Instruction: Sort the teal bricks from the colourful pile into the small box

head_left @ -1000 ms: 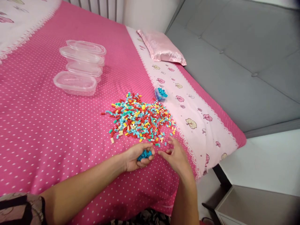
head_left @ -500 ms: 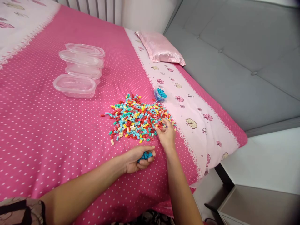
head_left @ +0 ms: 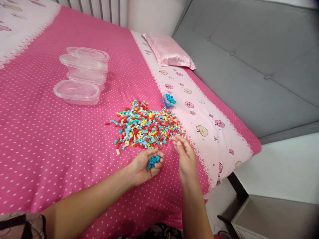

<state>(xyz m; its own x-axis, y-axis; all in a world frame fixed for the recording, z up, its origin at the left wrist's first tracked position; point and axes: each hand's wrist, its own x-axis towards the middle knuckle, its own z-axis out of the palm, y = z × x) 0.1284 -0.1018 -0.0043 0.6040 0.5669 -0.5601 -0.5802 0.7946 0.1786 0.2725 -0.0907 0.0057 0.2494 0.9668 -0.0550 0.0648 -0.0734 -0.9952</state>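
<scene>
My left hand (head_left: 144, 167) is cupped palm up around a small heap of blue toy bricks (head_left: 153, 162), just below the near edge of a mixed pile. In that pile (head_left: 147, 126) are tiny bricks in red, yellow, light blue, green and cream. My right hand (head_left: 186, 157) is at the pile's near right corner, its fingers curled toward the thumb. Whatever is between those fingertips is too small to make out. Beyond the pile, a small clear tub (head_left: 169, 100) holds blue bricks of the same sort.
Several clear plastic containers with lids (head_left: 77, 91) stand in a row at the left. A pink satin pillow (head_left: 169, 51) lies farther back, beside the grey padded headboard (head_left: 239, 73). Pink dotted bedding (head_left: 62, 139) lies under everything, and a cabinet (head_left: 274, 215) stands at the lower right.
My right hand has drawn back from the pile, to the right and toward me. The left hand has risen slightly and opened its cup, so more of the blue bricks show.
</scene>
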